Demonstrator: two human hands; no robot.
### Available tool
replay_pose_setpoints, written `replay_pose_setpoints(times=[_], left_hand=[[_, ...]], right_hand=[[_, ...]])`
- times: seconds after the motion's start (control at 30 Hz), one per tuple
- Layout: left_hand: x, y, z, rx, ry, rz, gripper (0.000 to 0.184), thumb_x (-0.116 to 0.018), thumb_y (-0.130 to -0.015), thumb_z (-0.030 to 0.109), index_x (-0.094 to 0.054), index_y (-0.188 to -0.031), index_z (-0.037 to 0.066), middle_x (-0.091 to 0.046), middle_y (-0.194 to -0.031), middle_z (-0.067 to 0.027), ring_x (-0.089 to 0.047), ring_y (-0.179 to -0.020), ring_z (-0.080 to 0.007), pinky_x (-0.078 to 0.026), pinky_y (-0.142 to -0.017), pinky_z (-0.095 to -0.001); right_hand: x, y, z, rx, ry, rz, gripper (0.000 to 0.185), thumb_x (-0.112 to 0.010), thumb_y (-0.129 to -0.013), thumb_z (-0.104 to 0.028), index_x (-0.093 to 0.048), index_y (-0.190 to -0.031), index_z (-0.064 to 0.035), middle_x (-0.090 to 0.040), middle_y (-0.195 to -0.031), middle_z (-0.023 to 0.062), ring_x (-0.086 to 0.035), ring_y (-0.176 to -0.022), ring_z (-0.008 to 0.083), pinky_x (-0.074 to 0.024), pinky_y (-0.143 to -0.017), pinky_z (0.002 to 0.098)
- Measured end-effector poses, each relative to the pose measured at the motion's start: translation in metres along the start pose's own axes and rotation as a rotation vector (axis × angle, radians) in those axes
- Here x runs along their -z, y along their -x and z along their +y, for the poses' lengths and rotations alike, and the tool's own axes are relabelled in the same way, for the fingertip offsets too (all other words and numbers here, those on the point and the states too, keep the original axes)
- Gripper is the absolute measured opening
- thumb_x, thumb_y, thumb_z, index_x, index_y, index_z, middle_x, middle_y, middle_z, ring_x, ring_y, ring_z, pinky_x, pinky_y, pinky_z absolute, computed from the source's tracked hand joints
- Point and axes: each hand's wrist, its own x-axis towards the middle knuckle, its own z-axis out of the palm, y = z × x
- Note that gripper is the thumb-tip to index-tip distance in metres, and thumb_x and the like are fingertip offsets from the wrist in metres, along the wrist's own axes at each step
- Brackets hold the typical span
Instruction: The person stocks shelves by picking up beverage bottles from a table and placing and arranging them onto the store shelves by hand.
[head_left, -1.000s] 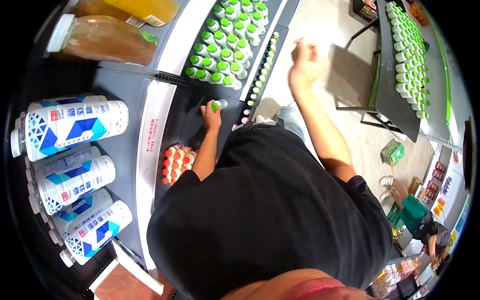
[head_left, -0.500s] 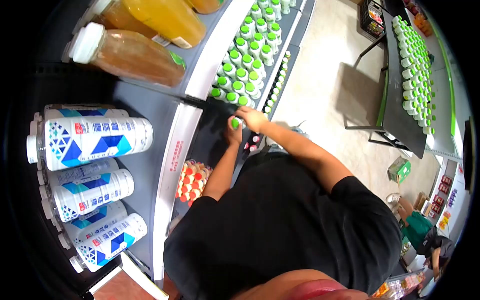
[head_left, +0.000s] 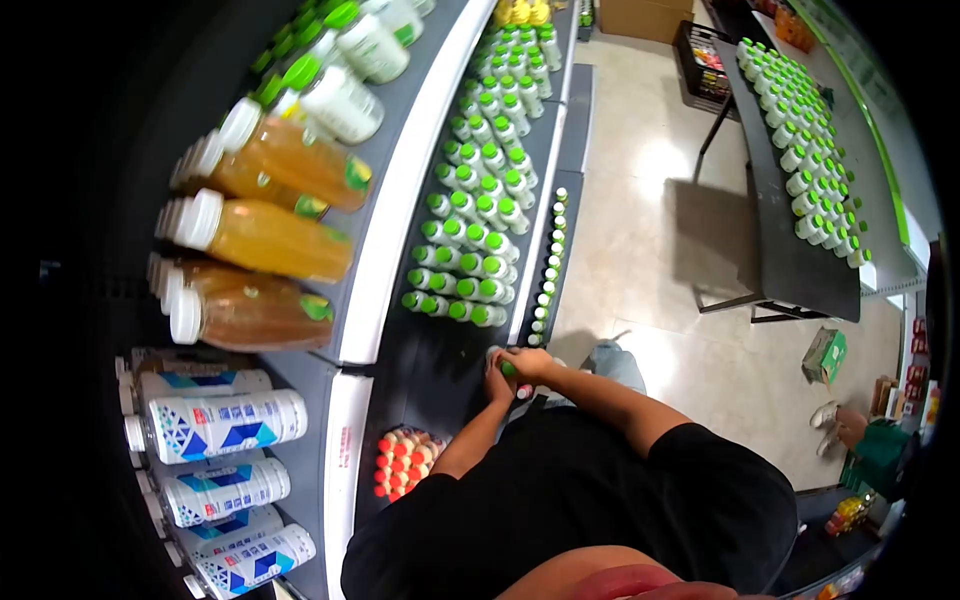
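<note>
My left hand [head_left: 499, 380] is wrapped round a small bottle with a green cap [head_left: 508, 369], in front of the dark shelf [head_left: 430, 355]. Touching the same bottle is my right hand [head_left: 530, 364], its fingers closed at the bottle's upper side; the fingertips are partly hidden. Just beyond the hands, rows of white green-capped bottles [head_left: 465, 262] stand on the shelf. Red-capped bottles [head_left: 403, 464] are grouped on the shelf to the left of my left forearm.
Large juice bottles [head_left: 280, 240] and white-blue bottles [head_left: 235, 425] line the upper shelf at left. A black table [head_left: 775, 235] with green-capped bottles is at right. A green box [head_left: 825, 356] lies on the floor near another person's shoes [head_left: 826, 428].
My right hand has come in from the right to the bottle in my left hand. The camera view has shifted, showing more shelf rows and juice bottles.
</note>
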Motion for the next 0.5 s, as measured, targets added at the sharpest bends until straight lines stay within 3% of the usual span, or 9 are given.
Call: replay_pose_setpoints(times=[0.07, 0.13, 0.17, 0.23, 0.33, 0.4, 0.5], left_hand=[[0.009, -0.010, 0.062, 0.266, 0.012, -0.246, 0.050, -0.068, -0.083, 0.032, -0.050, -0.124, 0.009, -0.061, -0.118, -0.0227, -0.057, -0.111, -0.0440, -0.047, -0.090, -0.0492], [-0.009, -0.017, 0.088, 0.245, 0.011, -0.284, 0.056, -0.070, -0.083, 0.033, -0.046, -0.128, 0.011, -0.063, -0.113, -0.0252, -0.059, -0.107, -0.0465, -0.048, -0.086, -0.0518], [-0.024, -0.024, 0.096, 0.185, -0.024, -0.358, 0.063, -0.076, -0.079, 0.027, -0.044, -0.131, 0.011, -0.066, -0.103, -0.0263, -0.062, -0.098, -0.0491, -0.049, -0.079, -0.0533], [-0.049, -0.043, 0.133, 0.103, -0.009, -0.580, 0.068, -0.076, -0.079, 0.035, -0.043, -0.132, 0.009, -0.066, -0.102, -0.0265, -0.063, -0.098, -0.0472, -0.050, -0.079, -0.0527], [-0.099, -0.074, 0.188, -0.164, 0.114, -0.902, 0.066, -0.075, -0.078, 0.050, -0.052, -0.122, 0.007, -0.067, -0.103, -0.0234, -0.065, -0.098, -0.0431, -0.051, -0.082, -0.0481], [-0.123, -0.089, 0.246, -0.170, 0.120, -1.123, 0.064, -0.076, -0.077, 0.050, -0.055, -0.117, 0.006, -0.068, -0.097, -0.0182, -0.067, -0.093, -0.0364, -0.051, -0.080, -0.0428], [-0.176, -0.100, 0.301, -0.324, 0.026, -1.234, 0.067, -0.076, -0.075, 0.055, -0.058, -0.117, 0.006, -0.069, -0.098, -0.0192, -0.067, -0.092, -0.0367, -0.052, -0.080, -0.0427]], right_hand=[[0.015, 0.011, 0.020, 0.006, 0.053, -0.059, 0.056, -0.068, -0.081, -0.033, -0.049, -0.131, -0.0187, -0.061, -0.123, 0.0111, -0.065, -0.104, 0.0349, -0.0550, -0.081, 0.0456], [0.041, 0.030, 0.042, -0.028, 0.008, 0.007, 0.055, -0.066, -0.084, -0.041, -0.050, -0.131, -0.0181, -0.064, -0.122, 0.0144, -0.065, -0.104, 0.0372, -0.0532, -0.083, 0.0482], [0.049, 0.049, 0.059, -0.116, -0.066, 0.028, 0.055, -0.063, -0.086, -0.045, -0.049, -0.133, -0.0184, -0.065, -0.120, 0.0162, -0.064, -0.103, 0.0391, -0.0523, -0.084, 0.0493], [0.094, 0.092, 0.077, -0.245, -0.168, 0.096, 0.059, -0.057, -0.091, -0.055, -0.047, -0.137, -0.0189, -0.067, -0.112, 0.0215, -0.063, -0.099, 0.0442, -0.0503, -0.083, 0.0520], [0.127, 0.162, 0.125, -0.363, -0.238, 0.337, 0.052, -0.062, -0.091, -0.049, -0.058, -0.125, -0.0097, -0.069, -0.095, 0.0235, -0.064, -0.090, 0.0459, -0.0513, -0.078, 0.0508], [0.143, 0.209, 0.144, -0.457, -0.296, 0.531, 0.046, -0.066, -0.090, -0.043, -0.061, -0.119, -0.0066, -0.070, -0.091, 0.0216, -0.067, -0.085, 0.0401, -0.0528, -0.075, 0.0460], [0.159, 0.263, 0.168, -0.629, -0.506, 0.711, 0.043, -0.071, -0.088, -0.039, -0.065, -0.113, -0.0044, -0.070, -0.089, 0.0199, -0.069, -0.083, 0.0356, -0.0540, -0.076, 0.0407]])
